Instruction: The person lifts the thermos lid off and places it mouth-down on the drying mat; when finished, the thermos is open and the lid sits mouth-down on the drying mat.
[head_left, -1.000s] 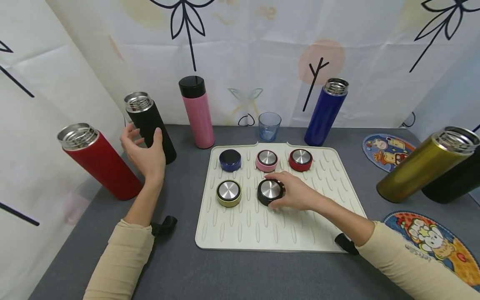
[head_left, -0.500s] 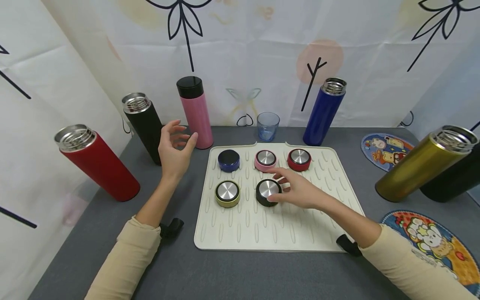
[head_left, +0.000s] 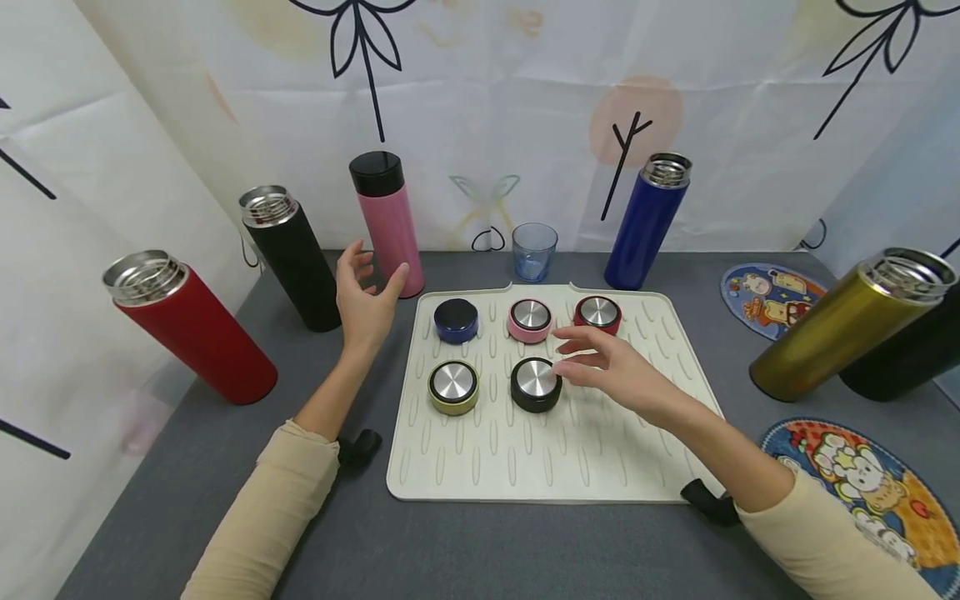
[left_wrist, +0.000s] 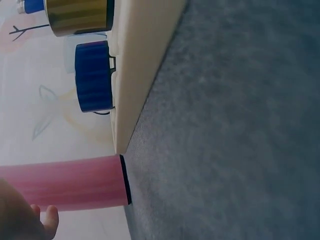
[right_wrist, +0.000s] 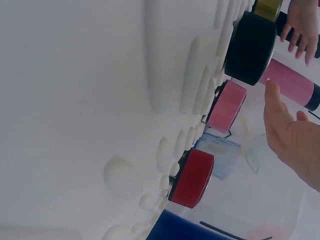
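Observation:
My left hand, fingers loosely bent and holding nothing, is between the black bottle and the pink bottle. The pink one wears a black cap; the black one's steel mouth is bare. My right hand hovers just right of a black lid with a steel top. Its thumb tip meets the lid's edge in the head view, but the right wrist view has a gap between fingertips and the black lid. Pink, red, blue and olive-green lids share the cream mat.
Uncapped red, blue and gold bottles stand around the mat. A black bottle is partly hidden behind the gold one. A blue glass stands behind the mat. Two cartoon-printed mats lie at right.
My left hand has moved right, from the black bottle toward the pink one. My right hand has let go of the black lid and drawn slightly up and right; the lid stays on the mat.

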